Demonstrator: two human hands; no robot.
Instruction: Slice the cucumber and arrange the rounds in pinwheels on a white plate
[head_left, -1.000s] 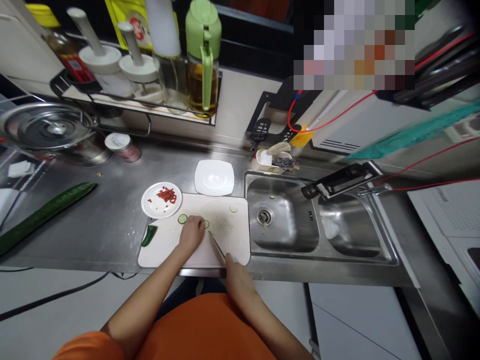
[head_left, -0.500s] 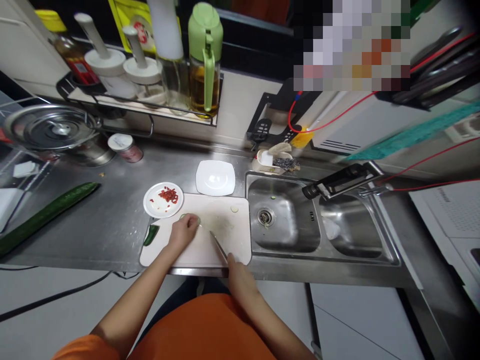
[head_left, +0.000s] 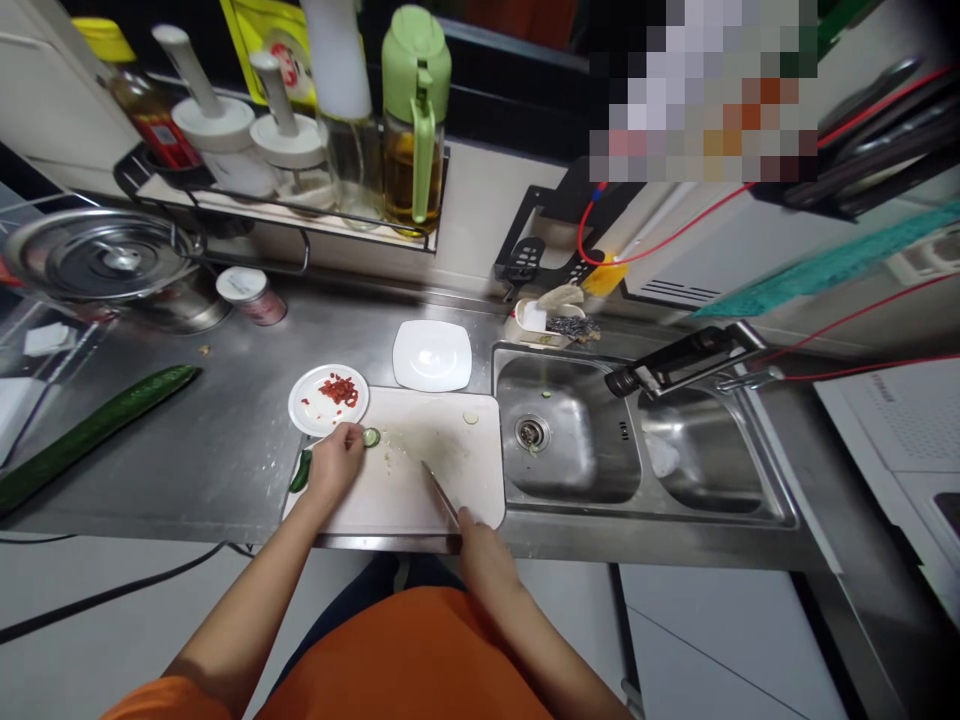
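My right hand (head_left: 486, 558) grips a knife (head_left: 441, 490), its blade slanting up and left over the white cutting board (head_left: 420, 512). My left hand (head_left: 336, 468) is over the board's left half with its fingers curled together; what they hold, if anything, is hidden. A small cucumber slice (head_left: 371, 437) lies just right of those fingertips. Dark green cucumber pieces (head_left: 301, 470) rest by the board's left edge, partly behind my left hand. Another pale slice (head_left: 470, 418) sits near the upper right corner. Small bits and wet smears mark the middle of the board.
Chopped red pieces (head_left: 341, 390) lie on a round white plate (head_left: 306, 408). Behind the board stands a square white dish (head_left: 432, 357). A long cucumber (head_left: 97, 430) lies at left. The double sink (head_left: 641, 480) and its faucet (head_left: 675, 362) are at right; a condiment rack (head_left: 300, 215) hangs above.
My left hand has moved left across the board, toward the dark green pieces, uncovering a cucumber slice and small bits. My right hand and the knife have barely shifted.
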